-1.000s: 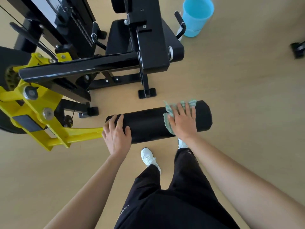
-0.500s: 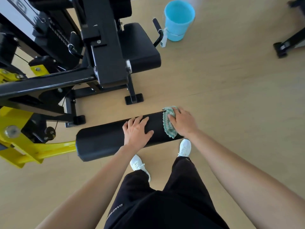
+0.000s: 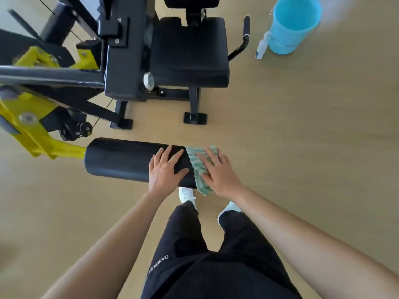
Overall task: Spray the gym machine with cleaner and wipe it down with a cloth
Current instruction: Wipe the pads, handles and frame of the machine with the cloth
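Note:
A black padded roller [image 3: 121, 159] of the gym machine [image 3: 127, 57] lies across the view at knee height, fixed to a yellow arm [image 3: 41, 137]. My left hand [image 3: 165, 169] rests flat on the roller's right half, fingers spread. My right hand [image 3: 218, 171] presses a green and white cloth [image 3: 197, 167] over the roller's right end, fingers straight; the end cap is hidden under the cloth. A white spray bottle [image 3: 261, 47] stands on the floor beside the bucket at the upper right, away from both hands.
A light blue bucket [image 3: 291, 26] stands on the wooden floor at the upper right. The machine's black seat [image 3: 190, 52] and a side handle [image 3: 245, 35] are beyond the roller. Its feet [image 3: 195, 118] rest on the floor. My legs and white shoes [image 3: 186, 194] are below the roller.
My right hand has slid the cloth along the roller to its right end, and my left hand has moved right along the roller after it. The view has shifted right.

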Demonstrator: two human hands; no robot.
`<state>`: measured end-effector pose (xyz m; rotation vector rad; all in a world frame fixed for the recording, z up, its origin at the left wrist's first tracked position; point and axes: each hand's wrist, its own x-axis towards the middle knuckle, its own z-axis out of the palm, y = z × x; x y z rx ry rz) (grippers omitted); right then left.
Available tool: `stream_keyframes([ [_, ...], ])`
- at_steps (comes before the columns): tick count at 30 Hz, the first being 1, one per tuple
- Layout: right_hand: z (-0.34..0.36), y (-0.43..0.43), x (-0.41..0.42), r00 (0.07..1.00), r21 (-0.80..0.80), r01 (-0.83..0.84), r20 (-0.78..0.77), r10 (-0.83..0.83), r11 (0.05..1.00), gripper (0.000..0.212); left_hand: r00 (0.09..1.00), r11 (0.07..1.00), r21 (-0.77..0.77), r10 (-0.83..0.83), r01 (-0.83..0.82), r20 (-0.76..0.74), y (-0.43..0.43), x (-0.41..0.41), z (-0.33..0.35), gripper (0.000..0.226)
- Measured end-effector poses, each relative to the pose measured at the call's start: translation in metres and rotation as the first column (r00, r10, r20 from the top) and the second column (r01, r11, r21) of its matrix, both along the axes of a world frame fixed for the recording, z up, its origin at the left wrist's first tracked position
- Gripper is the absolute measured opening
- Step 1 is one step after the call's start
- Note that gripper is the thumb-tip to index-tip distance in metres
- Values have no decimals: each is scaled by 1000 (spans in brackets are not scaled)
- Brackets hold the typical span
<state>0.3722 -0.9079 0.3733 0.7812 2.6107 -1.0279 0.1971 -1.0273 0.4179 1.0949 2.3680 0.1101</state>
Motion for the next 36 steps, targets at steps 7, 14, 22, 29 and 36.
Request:
stream_keyframes([
  [7, -3, 24, 2, 1000, -114, -10, -30, 7, 993, 62, 991, 992, 11, 130, -130, -19, 12, 10, -5, 55],
  [14, -12, 110, -41, 933, -242, 198, 344, -107, 950, 33, 987, 986, -72, 151, -147, 53, 61, 13, -14, 32],
  [22, 20, 200, 20, 854, -389, 519, 270, -445, 761, 19, 820, 959, -32, 258, -282, 511, 168, 23, -10, 25],
  [29, 70, 287, 105, 475, -772, 625, 256, -842, 118, 18, 595, 950, 0, 195, -311, 779, 323, 101, 17, 54],
  [36, 69, 410, 213, 141, -833, 532, 268, -953, -155, 44, 679, 998, 60, -54, 15, 732, 490, 202, 37, 18],
])
